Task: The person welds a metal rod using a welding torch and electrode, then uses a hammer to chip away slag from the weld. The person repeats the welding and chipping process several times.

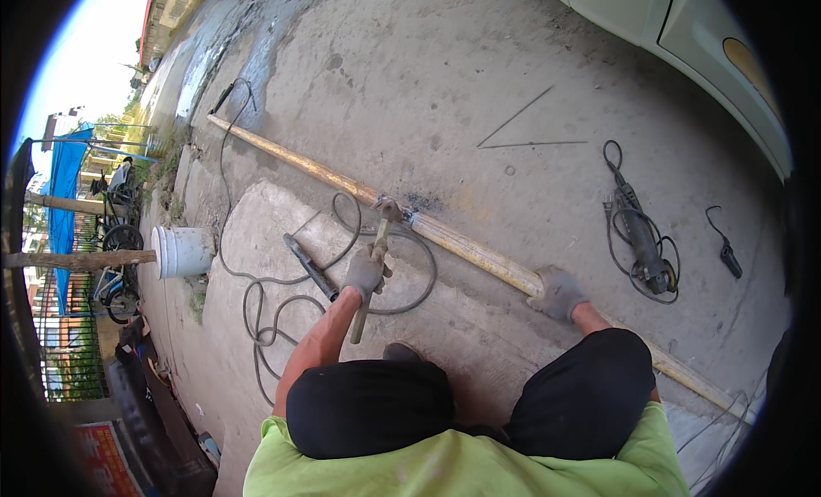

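Note:
A long yellowish, rust-marked metal pipe [479, 253] crosses the ground in front of me, from far left to near right. My left hand [366, 272], in a grey glove, is closed round the wooden handle of a hammer [382, 232]. The hammer's head is at a dark joint in the pipe; I cannot tell whether it touches. Farther right, my gloved right hand [558, 293] is wrapped round the pipe. Beside my left hand lies a black welding electrode holder [310, 266] with its cable looping over the concrete.
An angle grinder [643, 245] with coiled cord lies at right, beside a small black hooked tool [727, 256]. Two thin rods [534, 144] lie beyond the pipe. A white bucket [183, 251] and bicycles [120, 232] stand left. A pale vehicle [684, 35] is at upper right.

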Demonstrator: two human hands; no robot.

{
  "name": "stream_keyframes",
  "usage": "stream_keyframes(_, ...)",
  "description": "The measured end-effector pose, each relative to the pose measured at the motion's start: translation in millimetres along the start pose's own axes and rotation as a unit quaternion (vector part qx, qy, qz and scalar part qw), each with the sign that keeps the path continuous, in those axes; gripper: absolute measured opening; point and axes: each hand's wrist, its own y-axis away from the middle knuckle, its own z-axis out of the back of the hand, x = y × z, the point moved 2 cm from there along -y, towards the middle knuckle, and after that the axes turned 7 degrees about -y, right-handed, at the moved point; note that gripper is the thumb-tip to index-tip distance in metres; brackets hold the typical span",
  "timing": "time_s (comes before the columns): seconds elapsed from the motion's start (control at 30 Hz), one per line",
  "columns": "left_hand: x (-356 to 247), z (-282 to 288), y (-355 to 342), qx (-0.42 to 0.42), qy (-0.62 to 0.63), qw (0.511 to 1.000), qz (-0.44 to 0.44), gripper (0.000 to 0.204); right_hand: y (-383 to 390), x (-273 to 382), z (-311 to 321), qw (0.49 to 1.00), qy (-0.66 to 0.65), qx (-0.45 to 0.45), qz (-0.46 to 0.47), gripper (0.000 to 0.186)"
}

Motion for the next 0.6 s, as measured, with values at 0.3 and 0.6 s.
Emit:
stream_keyframes(0.3,13,-1,28,-0.156,0.064,0.958,-0.234,0.057,-5,13,10,0.999,0.015,0.024,-0.029,0.068)
stream_keyframes(0.6,-29,9,38,-0.081,0.141,0.973,-0.164,0.053,2,8,12,0.999,0.002,0.025,-0.04,0.07)
